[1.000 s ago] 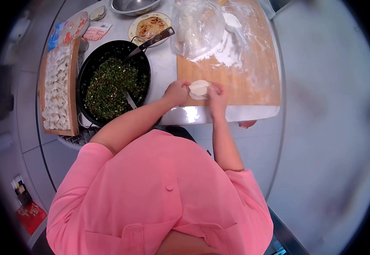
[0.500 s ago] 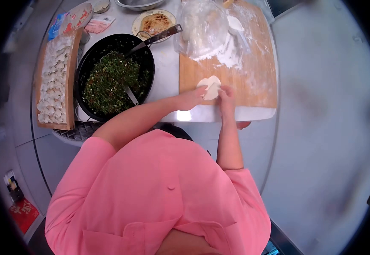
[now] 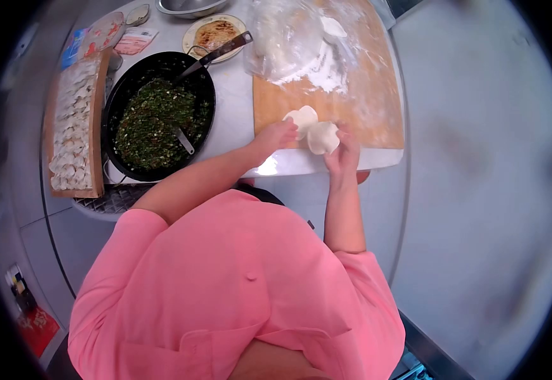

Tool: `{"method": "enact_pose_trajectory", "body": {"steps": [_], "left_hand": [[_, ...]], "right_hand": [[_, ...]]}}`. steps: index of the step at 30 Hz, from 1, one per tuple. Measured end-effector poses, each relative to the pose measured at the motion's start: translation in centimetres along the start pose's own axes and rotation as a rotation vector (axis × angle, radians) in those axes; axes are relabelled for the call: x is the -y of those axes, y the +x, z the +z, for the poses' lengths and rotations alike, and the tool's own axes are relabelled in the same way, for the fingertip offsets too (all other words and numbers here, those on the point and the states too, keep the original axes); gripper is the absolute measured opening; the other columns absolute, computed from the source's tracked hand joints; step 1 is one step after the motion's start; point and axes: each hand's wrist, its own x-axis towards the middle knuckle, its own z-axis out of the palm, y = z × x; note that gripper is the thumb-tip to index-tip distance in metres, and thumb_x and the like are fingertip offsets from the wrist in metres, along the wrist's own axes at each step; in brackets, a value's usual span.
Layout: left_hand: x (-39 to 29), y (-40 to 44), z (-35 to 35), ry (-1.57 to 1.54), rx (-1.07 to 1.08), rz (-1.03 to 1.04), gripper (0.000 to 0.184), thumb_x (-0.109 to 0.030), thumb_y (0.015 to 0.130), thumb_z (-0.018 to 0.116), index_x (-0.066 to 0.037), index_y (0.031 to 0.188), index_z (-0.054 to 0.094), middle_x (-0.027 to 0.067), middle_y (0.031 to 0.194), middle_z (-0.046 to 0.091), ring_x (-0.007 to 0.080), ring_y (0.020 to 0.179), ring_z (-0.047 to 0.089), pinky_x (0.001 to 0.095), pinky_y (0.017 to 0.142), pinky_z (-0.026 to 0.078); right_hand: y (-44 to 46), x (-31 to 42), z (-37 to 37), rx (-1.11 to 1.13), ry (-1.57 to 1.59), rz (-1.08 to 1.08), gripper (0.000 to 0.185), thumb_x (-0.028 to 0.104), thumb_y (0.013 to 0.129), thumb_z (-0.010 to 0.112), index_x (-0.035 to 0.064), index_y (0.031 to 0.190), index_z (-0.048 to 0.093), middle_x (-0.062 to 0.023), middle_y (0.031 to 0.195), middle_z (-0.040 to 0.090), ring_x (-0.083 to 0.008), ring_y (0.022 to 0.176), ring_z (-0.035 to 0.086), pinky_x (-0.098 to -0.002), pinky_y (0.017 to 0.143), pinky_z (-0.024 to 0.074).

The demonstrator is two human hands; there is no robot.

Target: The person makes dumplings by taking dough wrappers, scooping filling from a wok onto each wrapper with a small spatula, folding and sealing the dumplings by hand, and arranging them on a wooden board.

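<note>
Over the front left part of the wooden board [image 3: 358,95], my left hand [image 3: 278,137] is closed on the edge of thin white dough wrappers [image 3: 303,118]. Another round wrapper [image 3: 322,137] is pinched in my right hand [image 3: 344,152], just right of the first ones and very close to them. To the left, a black pan [image 3: 210,121] holds chopped green filling [image 3: 152,123] with a metal utensil in it.
A wooden tray [image 3: 97,126] of folded white dumplings stands left of the pan. Behind are a plate [image 3: 241,26] with a browned flatbread, a metal bowl [image 3: 190,6], a clear plastic bag [image 3: 282,44] and a flour scoop [image 3: 333,27].
My right hand has drawn one wrapper to the right, so it now shows apart from those in my left hand. The whole view has shifted slightly.
</note>
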Motion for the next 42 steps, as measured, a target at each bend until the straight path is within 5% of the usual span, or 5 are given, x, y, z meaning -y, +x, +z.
{"method": "enact_pose_trajectory", "body": {"steps": [6, 15, 20, 31, 42], "left_hand": [[-2.0, -3.3, -2.2, -1.409, 0.886, 0.085, 0.065, -0.053, 0.091, 0.032, 0.000, 0.128, 0.039, 0.0146, 0.124, 0.049, 0.0290, 0.113, 0.050, 0.0397, 0.096, 0.040], [-6.7, -9.9, -3.1, -1.119, 0.007, -0.133, 0.042, -0.020, 0.093, 0.035, 0.003, 0.127, 0.037, 0.0155, 0.126, 0.048, 0.0270, 0.115, 0.049, 0.0393, 0.100, 0.037], [-6.1, -11.3, -4.5, -0.678, -0.062, 0.446, 0.042, -0.022, 0.093, 0.034, 0.001, 0.129, 0.036, 0.0148, 0.128, 0.046, 0.0265, 0.117, 0.046, 0.0398, 0.102, 0.034], [-6.5, -11.4, -6.9, -1.173, 0.009, 0.434, 0.042, -0.023, 0.093, 0.035, -0.002, 0.129, 0.038, 0.0126, 0.127, 0.047, 0.0252, 0.120, 0.043, 0.0387, 0.103, 0.030], [-4.5, -12.4, -9.1, -0.740, 0.078, 0.515, 0.038, -0.010, 0.087, 0.043, -0.001, 0.123, 0.046, 0.0122, 0.132, 0.043, 0.0241, 0.122, 0.040, 0.0395, 0.105, 0.028]], "right_hand": [[-0.4, -0.1, 8.2, 0.280, -0.478, 0.218, 0.016, 0.003, 0.077, 0.056, 0.0037, 0.093, 0.057, -0.0063, 0.088, 0.058, -0.0153, 0.081, 0.058, -0.0297, 0.068, 0.0497], [1.5, -2.8, 9.3, 0.194, -1.102, 0.116, 0.020, 0.012, 0.084, 0.057, 0.0033, 0.102, 0.056, -0.0031, 0.090, 0.058, -0.0090, 0.073, 0.056, -0.0216, 0.062, 0.0460], [0.1, -6.6, 9.5, 0.023, -1.069, -0.065, 0.030, 0.019, 0.082, 0.062, 0.0002, 0.104, 0.055, -0.0057, 0.087, 0.060, -0.0096, 0.074, 0.055, -0.0234, 0.067, 0.0449], [-1.5, -9.2, 12.8, 0.157, -0.914, 0.117, 0.025, 0.016, 0.081, 0.065, -0.0010, 0.098, 0.059, -0.0042, 0.076, 0.060, -0.0096, 0.062, 0.053, -0.0212, 0.054, 0.0401], [-2.1, -8.1, 17.6, 0.700, -1.715, -1.177, 0.025, 0.000, 0.065, 0.068, 0.0094, 0.087, 0.060, -0.0062, 0.082, 0.058, -0.0268, 0.074, 0.056, -0.0341, 0.061, 0.0446]]}}
